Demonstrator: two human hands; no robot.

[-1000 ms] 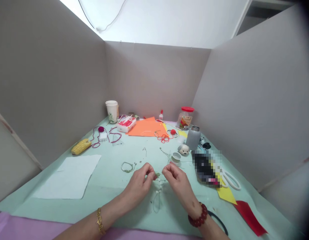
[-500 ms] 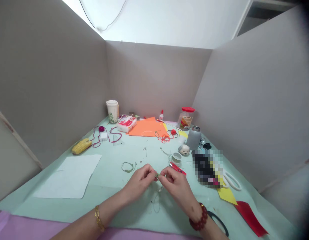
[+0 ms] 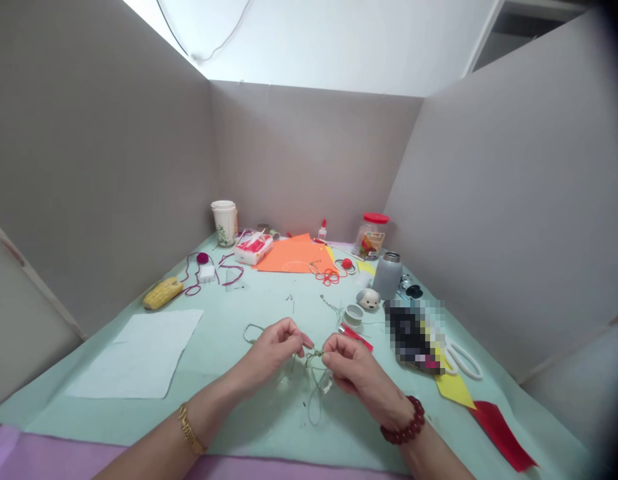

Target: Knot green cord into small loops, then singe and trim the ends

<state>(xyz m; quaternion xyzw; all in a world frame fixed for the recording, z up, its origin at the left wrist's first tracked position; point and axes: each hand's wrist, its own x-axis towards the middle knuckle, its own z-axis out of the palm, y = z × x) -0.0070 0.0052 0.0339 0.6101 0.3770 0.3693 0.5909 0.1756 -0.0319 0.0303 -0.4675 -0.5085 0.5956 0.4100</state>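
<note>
1. The left hand [image 3: 276,343] is nearly closed, its thumb and fingertips pinched on one end of a thin green cord [image 3: 315,352].
2. The right hand [image 3: 351,363] is curled the same way and grips the other end of the cord, so the two hands sit close together with only a short stretch between them.
3. The cord is held just above the counter [image 3: 229,300], near its front middle; slack loops hang from the pinched part down toward the mint-green cover. A small pale piece hangs on the loops, too small to make out.
4. A gold bracelet [image 3: 189,430] is on the left wrist and a red bead bracelet [image 3: 403,427] on the right.
5. A red-handled tool [image 3: 357,337] lies just behind the right hand, with a small white ring [image 3: 353,313] and a dog figurine [image 3: 369,299] beyond it.
6. A green loop [image 3: 249,330] lies partly hidden behind the left hand.
7. A white sheet [image 3: 139,350] lies well to the left, and white scissors [image 3: 461,360] on yellow paper [image 3: 453,389] to the right.
</note>
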